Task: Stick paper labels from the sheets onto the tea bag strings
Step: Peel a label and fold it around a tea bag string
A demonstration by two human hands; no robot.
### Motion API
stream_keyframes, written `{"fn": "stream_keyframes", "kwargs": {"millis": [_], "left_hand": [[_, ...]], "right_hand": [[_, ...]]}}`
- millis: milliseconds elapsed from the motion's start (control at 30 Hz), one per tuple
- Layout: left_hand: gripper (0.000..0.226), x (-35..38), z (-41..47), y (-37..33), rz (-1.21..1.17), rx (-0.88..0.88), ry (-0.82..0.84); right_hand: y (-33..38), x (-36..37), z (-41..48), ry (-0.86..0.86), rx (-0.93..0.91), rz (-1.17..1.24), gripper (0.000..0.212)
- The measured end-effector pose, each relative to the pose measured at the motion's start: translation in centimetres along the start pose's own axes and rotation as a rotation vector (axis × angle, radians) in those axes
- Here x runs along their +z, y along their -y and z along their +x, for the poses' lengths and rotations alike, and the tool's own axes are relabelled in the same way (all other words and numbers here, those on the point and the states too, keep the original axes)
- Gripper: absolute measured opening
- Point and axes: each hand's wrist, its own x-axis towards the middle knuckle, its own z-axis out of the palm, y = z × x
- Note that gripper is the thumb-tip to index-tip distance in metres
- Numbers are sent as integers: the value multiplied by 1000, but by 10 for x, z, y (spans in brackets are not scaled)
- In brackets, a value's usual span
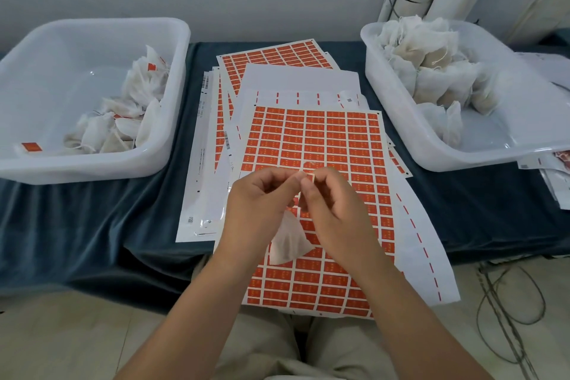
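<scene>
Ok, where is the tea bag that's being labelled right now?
Head view, centre: the tea bag hangs just below the left hand and right hand, which pinch an orange label together, over the top label sheet.

Label [309,177] between hands [262,203] [334,208], above sheet [324,139]

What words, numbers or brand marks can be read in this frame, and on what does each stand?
No text is legible.
top label sheet: pale print on every orange label, too small to read.
label pinched by left hand and right hand: blurred.
white sheet margin: barcode and vertical print, too small to read.
orange tag in the left tub: blurred.
</scene>
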Motion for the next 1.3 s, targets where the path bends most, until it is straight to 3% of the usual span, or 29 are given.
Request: {"fn": "stream_keyframes", "kwargs": {"millis": [200,333,567,733,967,1133,1200,1300], "left_hand": [[27,-1,-1,-3,-80,-123,58],[20,-6,2,-3,56,8,96],[15,-7,0,-2,216,147,-22],[24,-52,20,-27,-91,139,-86],[20,-131,92,-98,-124,508,-335],[14,-186,158,-116,121,632,-436],[16,-199,178,-105,394,520,-419],[25,-213,194,-72,862,224,-218]], "right_hand": [[-2,-4,4,2,66,173,21],[0,-2,2,-21,38,96,21],[-1,7,0,-78,-24,-32,23],[-5,-1,0,-114,58,112,26],[-12,-2,-1,-87,92,82,26],[-19,4,-3,-14,92,61,31],[-21,6,-4,10,86,64,35],[-24,7,-3,67,70,46,34]]}}
